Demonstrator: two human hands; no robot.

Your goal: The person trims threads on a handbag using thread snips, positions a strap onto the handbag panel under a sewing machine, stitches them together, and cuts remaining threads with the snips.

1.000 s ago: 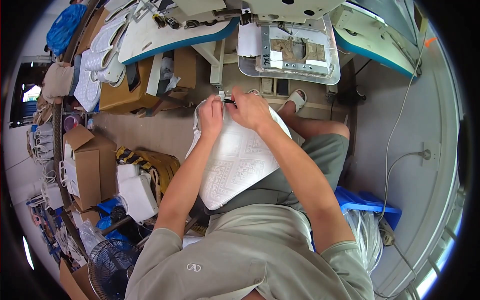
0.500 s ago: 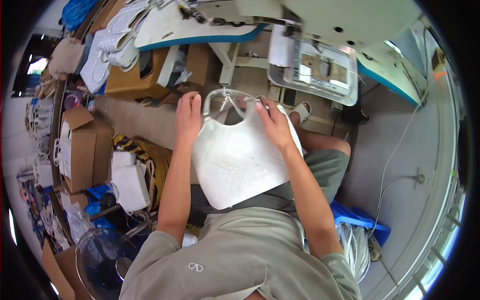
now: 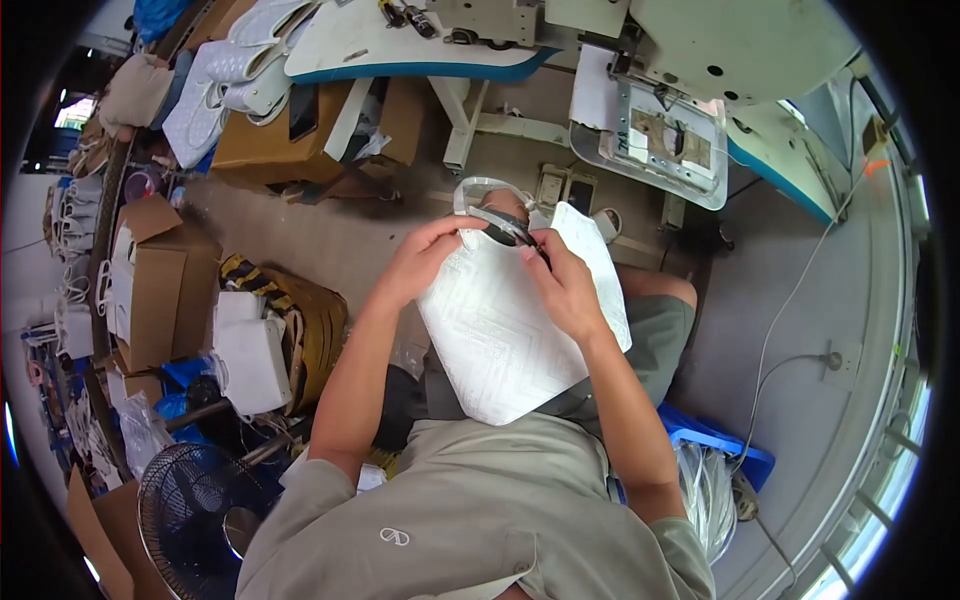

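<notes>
Item 1: white bag point(image 3: 510, 330), patterned, qty 1. Lies across lap, tilted, btm corner twd shirt point(image 3: 440, 500); upper edge btwn the two hands. Handle point(image 3: 478, 184) loops up at far end, dark gap below it.

Item 2: left hand point(image 3: 425, 265). Mostly closed, fingers & thumb pinching bag's upper L edge nr foot of handle.

Item 3: right hand point(image 3: 565, 285). Fingers curled, thumb pressed in; grips slim dark tool point(image 3: 528, 237), exact type can't tell. Tool sits at bag's upper edge, R of ctr.

Containers:
- Cardboard box point(image 3: 155, 295), L, flaps up, w/ white pcs inside.
- Brown carton point(image 3: 270, 140), under worktop point(image 3: 410, 60); dark item at its top.
- Yellow-and-black sack point(image 3: 318, 335), L of lap, white block-like pcs point(image 3: 250, 370) just beside; contents can't tell.
- Blue bin point(image 3: 715, 440), R of lap, clear plastic point(image 3: 703, 495) hanging nr it; inside can't tell.

Surrounds: worktop, white w/ blue-green edge, small hand tools point(image 3: 405, 17) on top; quilted white pcs point(image 3: 240, 60) piled at its L. Sewing machine point(image 3: 730, 55) upper R, metal frame point(image 3: 665, 145) below head. Fan point(image 3: 200, 510) lower L.
</notes>
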